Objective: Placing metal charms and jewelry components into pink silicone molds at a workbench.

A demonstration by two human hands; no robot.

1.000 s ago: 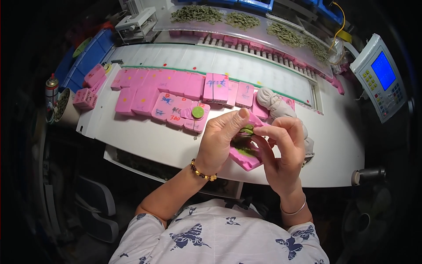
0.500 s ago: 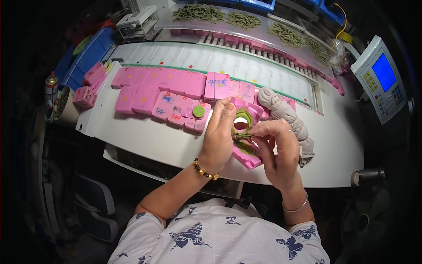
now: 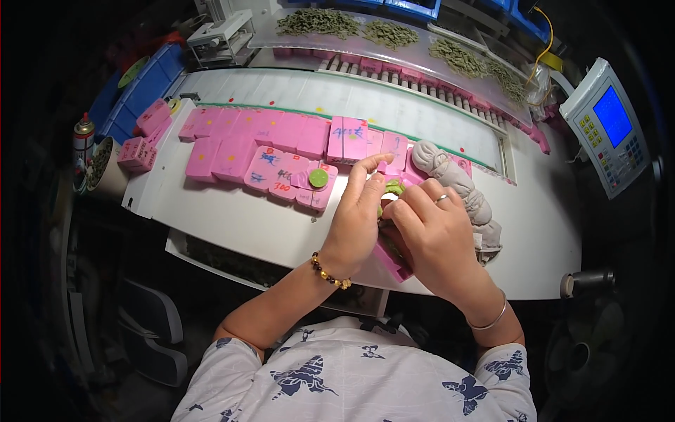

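Observation:
My left hand [image 3: 356, 228] is closed around the left side of an opened pink rubber mould [image 3: 391, 263], held tilted above the front of the white table. A bright green ring-shaped piece [image 3: 395, 188] shows inside the mould, partly covered by my fingers. Over the mould's middle, my right hand [image 3: 444, 238] has its thumb and fingers pinched together close to my left thumb. Whatever lies between those right fingertips is hidden behind the hand. The lower end of the mould sticks out below both hands.
Rows of pink moulds [image 3: 281, 133] stand behind my hands, with a green round lid [image 3: 318, 178] on one. A grey knotted cloth roll [image 3: 460, 184] lies at right. Dull-green pieces [image 3: 318, 22] cover a raised clear tray. A keypad panel [image 3: 610, 126] stands far right.
My right hand has moved up and left over the mould, its back now covering much of it. A slim dark piece seen at its fingertips before is hidden now. The white belt's coloured dots have shifted.

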